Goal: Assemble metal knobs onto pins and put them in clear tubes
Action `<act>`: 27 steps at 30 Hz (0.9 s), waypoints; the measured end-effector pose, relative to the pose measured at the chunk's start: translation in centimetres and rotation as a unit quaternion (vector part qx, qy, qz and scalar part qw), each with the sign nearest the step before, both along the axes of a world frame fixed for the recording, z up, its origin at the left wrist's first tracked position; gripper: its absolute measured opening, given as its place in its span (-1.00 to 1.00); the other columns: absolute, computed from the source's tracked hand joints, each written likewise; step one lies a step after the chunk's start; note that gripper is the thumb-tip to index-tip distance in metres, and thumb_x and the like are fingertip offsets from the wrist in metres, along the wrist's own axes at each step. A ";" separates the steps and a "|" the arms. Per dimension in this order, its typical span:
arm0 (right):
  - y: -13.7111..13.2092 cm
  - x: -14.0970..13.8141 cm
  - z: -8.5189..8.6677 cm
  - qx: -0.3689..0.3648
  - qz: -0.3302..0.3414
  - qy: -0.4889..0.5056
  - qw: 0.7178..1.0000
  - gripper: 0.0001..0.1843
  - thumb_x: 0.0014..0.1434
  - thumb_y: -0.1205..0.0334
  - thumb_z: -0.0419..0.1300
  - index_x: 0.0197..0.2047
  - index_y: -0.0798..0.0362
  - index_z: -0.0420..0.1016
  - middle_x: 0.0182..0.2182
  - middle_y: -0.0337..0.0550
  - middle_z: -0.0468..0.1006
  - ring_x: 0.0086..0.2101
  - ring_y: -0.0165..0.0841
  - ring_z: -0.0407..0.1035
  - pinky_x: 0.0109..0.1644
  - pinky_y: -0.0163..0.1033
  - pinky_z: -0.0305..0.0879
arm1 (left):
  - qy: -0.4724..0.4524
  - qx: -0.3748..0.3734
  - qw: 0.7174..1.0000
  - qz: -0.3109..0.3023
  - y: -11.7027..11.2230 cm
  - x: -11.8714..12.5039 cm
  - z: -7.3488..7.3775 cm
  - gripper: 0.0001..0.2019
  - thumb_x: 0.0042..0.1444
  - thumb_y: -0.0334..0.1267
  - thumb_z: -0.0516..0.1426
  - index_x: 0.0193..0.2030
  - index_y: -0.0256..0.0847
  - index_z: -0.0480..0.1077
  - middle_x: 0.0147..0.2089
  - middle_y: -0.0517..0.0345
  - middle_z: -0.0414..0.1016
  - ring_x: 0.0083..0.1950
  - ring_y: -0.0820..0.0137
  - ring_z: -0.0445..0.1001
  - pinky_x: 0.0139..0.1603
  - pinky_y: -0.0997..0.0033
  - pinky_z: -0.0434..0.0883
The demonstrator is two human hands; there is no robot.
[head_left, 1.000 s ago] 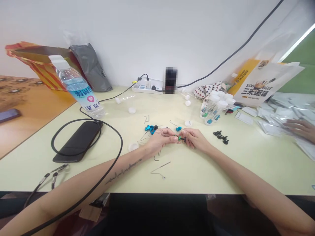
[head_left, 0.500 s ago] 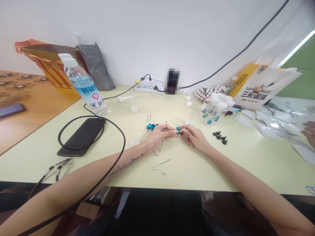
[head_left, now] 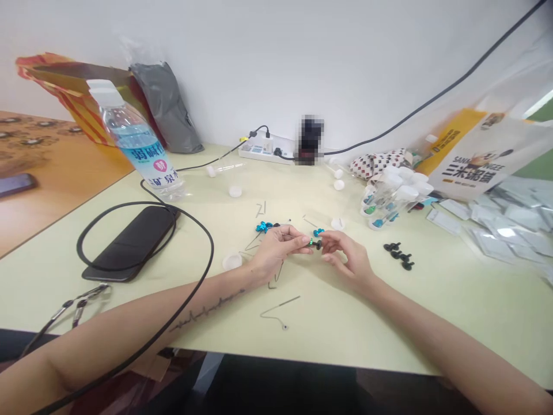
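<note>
Fingers (head_left: 294,235) of the left hand (head_left: 274,252) pinch a tiny green-and-black part (head_left: 314,244), half hidden; right fingers (head_left: 332,242) spread just beside it.

I am seeing a green and black peg (head_left: 314,244), shiny blue bits (head_left: 264,227), and a red-and-yellow striped bag (head_left: 82,115).

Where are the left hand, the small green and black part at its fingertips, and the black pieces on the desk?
Left hand (head_left: 276,249): head view, on the back of the hand.
Green and black part (head_left: 314,244): head view, on its middle.
Black pieces (head_left: 397,255): head view, on the middle of the group.
</note>
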State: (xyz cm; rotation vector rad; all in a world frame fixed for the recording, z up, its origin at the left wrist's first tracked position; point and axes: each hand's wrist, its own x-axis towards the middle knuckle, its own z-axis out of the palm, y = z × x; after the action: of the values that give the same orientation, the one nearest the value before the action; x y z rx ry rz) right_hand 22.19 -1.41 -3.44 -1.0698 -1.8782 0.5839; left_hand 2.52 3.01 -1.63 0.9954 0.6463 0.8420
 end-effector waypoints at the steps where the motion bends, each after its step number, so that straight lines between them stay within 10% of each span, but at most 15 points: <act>1: 0.0 -0.1 0.1 0.009 0.004 -0.019 1.000 -0.62 0.18 0.10 0.16 0.05 -0.01 0.28 -0.29 -0.14 0.46 -0.35 -0.36 0.37 -0.22 -0.20 0.37 | 0.001 -0.003 1.000 -0.001 0.0 0.0 0.0 -0.80 -0.06 -0.26 0.30 -0.44 -0.33 0.38 -0.44 0.21 0.48 -0.38 0.49 0.53 -0.20 0.48 0.39; 27: -0.3 0.2 -0.2 0.041 0.011 -0.055 0.998 -0.80 0.23 0.28 0.09 -0.05 -0.01 0.35 -0.31 -0.15 0.56 -0.42 -0.41 0.49 -0.38 -0.34 0.46 | 0.030 0.047 0.998 -0.025 -0.5 0.1 0.2 -0.86 -0.06 -0.31 0.29 -0.41 -0.30 0.42 -0.41 0.15 0.52 -0.35 0.45 0.50 -0.18 0.41 0.43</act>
State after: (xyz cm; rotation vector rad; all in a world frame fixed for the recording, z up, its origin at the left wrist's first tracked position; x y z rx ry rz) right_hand 22.43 -1.67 -3.62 -1.0473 -1.9939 0.4645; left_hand 2.65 2.56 -1.42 1.1225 0.6348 0.8061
